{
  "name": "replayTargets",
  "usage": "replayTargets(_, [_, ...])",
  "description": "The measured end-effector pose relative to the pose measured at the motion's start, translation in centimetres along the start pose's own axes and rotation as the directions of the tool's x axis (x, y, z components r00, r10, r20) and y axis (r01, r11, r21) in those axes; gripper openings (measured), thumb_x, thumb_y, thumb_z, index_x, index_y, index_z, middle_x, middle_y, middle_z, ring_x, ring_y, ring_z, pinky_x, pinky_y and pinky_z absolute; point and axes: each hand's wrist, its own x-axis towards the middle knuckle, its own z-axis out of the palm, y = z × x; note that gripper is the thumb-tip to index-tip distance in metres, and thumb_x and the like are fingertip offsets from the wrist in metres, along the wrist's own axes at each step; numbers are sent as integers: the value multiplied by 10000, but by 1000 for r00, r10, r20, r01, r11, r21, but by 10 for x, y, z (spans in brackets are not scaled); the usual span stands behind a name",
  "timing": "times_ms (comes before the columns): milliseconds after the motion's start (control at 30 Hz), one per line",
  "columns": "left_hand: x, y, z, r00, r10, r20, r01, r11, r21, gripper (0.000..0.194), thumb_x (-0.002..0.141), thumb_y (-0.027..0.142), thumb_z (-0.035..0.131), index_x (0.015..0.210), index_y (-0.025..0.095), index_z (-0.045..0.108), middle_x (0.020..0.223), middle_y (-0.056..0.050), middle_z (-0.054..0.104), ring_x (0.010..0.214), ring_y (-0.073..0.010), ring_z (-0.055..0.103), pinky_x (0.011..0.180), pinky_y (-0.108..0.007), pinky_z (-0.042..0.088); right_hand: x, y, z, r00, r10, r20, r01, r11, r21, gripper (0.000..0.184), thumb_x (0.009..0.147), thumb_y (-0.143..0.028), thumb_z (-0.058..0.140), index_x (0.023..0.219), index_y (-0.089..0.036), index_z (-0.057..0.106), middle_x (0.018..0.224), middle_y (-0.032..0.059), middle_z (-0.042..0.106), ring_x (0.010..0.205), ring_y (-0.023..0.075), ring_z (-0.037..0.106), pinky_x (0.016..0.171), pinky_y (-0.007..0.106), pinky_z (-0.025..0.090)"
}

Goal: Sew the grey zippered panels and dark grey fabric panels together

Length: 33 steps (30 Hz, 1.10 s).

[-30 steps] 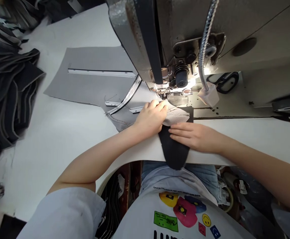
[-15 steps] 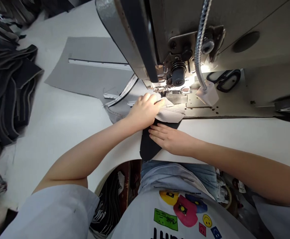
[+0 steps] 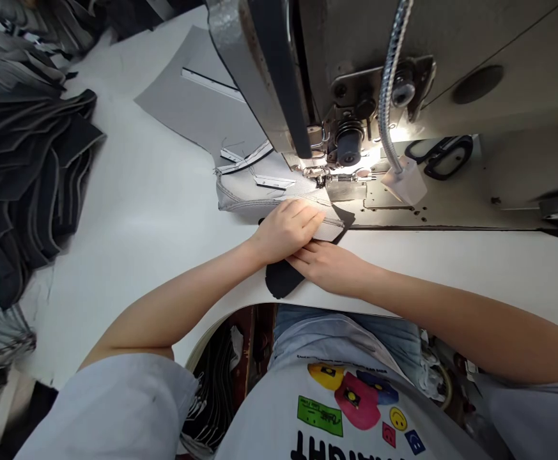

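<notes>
A grey fabric piece [image 3: 178,108] with white strips sewn on it runs under the sewing machine's presser foot [image 3: 321,181], its near edge folded over. My left hand [image 3: 288,230] is closed on this near edge, fingers bent, in front of the needle. A black fabric piece [image 3: 283,279] lies beneath, sticking out toward me and to the right. My right hand [image 3: 329,267] holds the black piece, its fingers together and their tips partly hidden beside my left hand. The two hands touch.
The sewing machine [image 3: 269,70] fills the upper right, with a flexible metal lamp neck [image 3: 388,96] in front. Black-handled scissors [image 3: 446,156] lie on the machine bed. Stacked dark fabric pieces [image 3: 34,172] sit at the left of the white table [image 3: 163,217].
The grey fabric has shifted right and turned, its near edge now closer to me. My left hand has come down toward my right hand. My right hand's fingers have tucked in closer.
</notes>
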Motion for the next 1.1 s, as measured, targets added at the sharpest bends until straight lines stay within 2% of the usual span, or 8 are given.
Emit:
replayTargets(100, [-7, 8, 4, 994, -111, 6, 111, 994, 13, 400, 956, 71, 322, 1113, 120, 687, 1097, -139, 712, 998, -214, 649, 854, -345, 563, -23, 17, -23, 998, 4, -58, -7, 999, -53, 335, 997, -80, 392, 1205, -73, 654, 1158, 166, 703, 1056, 238, 647, 884, 384, 537])
replayTargets(233, [4, 26, -1, 957, -281, 65, 276, 958, 84, 383, 912, 99, 419, 1241, 76, 612, 1083, -160, 683, 977, -244, 633, 758, -321, 554, -45, 43, -45, 987, 84, -138, -102, 986, -133, 345, 1020, -103, 366, 1015, -133, 710, 1010, 113, 720, 995, 214, 628, 900, 367, 509])
replayTargets(367, [18, 34, -2, 924, -373, 84, 357, 921, 155, 407, 944, 62, 352, 1272, 89, 592, 1060, -165, 640, 985, -272, 600, 736, -338, 506, -38, 40, -44, 992, 44, -115, -75, 957, -279, 375, 995, -70, 375, 808, -169, 685, 763, 53, 667, 738, 177, 576, 668, 310, 452])
replayTargets(533, [15, 27, 8, 930, -366, -18, 362, 910, 203, 413, 975, 82, 318, 1267, 120, 608, 1018, -140, 648, 918, -264, 602, 685, -335, 482, -24, 22, -31, 992, 39, -120, -80, 928, -364, 364, 947, -20, 398, 760, -167, 672, 707, 52, 646, 655, 162, 551, 614, 295, 429])
replayTargets(700, [15, 19, 8, 940, -338, -52, 342, 919, 199, 403, 978, 120, 373, 1323, 140, 581, 1083, -147, 674, 931, -249, 636, 696, -325, 519, -19, 16, -21, 986, 87, -145, -135, 922, -364, 353, 957, -37, 398, 1000, -104, 742, 1001, 137, 730, 948, 225, 657, 874, 353, 530])
replayTargets(867, [16, 10, 6, 935, -353, -19, 353, 928, 120, 418, 966, 104, 388, 1349, 150, 548, 1274, -157, 648, 1164, -249, 624, 781, -298, 549, -9, 14, -11, 993, 70, -98, -95, 954, -285, 327, 951, -87, 442, 1084, -58, 739, 1164, 189, 709, 1091, 309, 658, 968, 455, 530])
replayTargets(1000, [15, 2, 9, 958, -281, -59, 285, 954, 88, 284, 934, 87, 437, 1101, 163, 653, 1247, -136, 652, 1138, -238, 619, 765, -290, 526, -5, 9, -5, 987, 120, -110, -140, 970, -198, 357, 976, -191, 461, 1158, -7, 707, 1217, 228, 688, 1164, 346, 632, 1027, 487, 502])
replayTargets(1100, [18, 0, 9, 973, -211, -98, 221, 969, 112, 268, 880, 40, 437, 805, 170, 659, 989, -98, 682, 928, -221, 616, 658, -284, 459, 0, 1, -4, 982, 170, -86, -183, 964, -195, 419, 978, -289, 493, 1179, 23, 688, 1197, 252, 690, 1181, 373, 620, 1055, 510, 477])
